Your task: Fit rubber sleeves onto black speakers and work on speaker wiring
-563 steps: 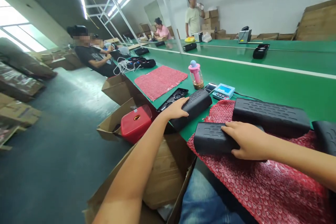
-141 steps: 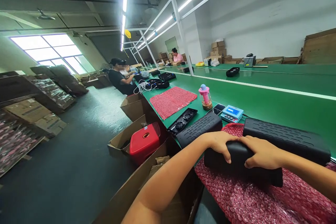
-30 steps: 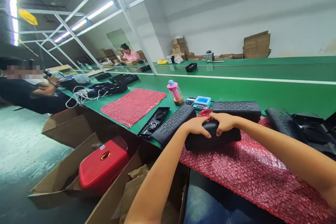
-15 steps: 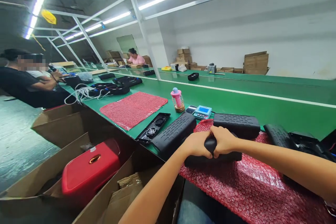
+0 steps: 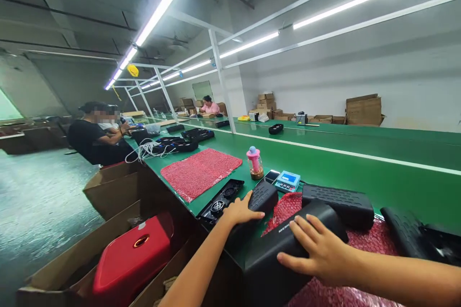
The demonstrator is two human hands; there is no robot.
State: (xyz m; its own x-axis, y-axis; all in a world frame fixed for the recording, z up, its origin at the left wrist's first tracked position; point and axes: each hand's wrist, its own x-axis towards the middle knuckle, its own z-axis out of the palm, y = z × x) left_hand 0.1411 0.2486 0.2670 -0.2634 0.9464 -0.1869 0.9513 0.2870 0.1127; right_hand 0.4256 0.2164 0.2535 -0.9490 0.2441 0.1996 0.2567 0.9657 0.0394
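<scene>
My right hand (image 5: 317, 247) lies with spread fingers on a black housing (image 5: 273, 244) with pale lettering. That housing sits tilted close in front of me, partly over red bubble wrap (image 5: 286, 206). To its left, my left hand (image 5: 241, 212) rests with fingers apart on the near part of another black housing (image 5: 264, 196), which has slots along its top. Beside that hand is a black panel with two round speakers (image 5: 223, 199). A third slotted black housing (image 5: 338, 204) lies beyond my right hand.
A lidded bottle (image 5: 255, 163), a phone (image 5: 272, 176) and a light-blue meter (image 5: 288, 181) stand on the green bench. Another bubble-wrap sheet (image 5: 201, 172) lies further left. Below the edge are a red stool (image 5: 133, 254) and cardboard boxes (image 5: 111, 189). Co-workers sit further along.
My hands were together around a dark rounded piece; now they are apart, the left on the slotted housing, the right on the lettered one. The view has tilted up and turned left.
</scene>
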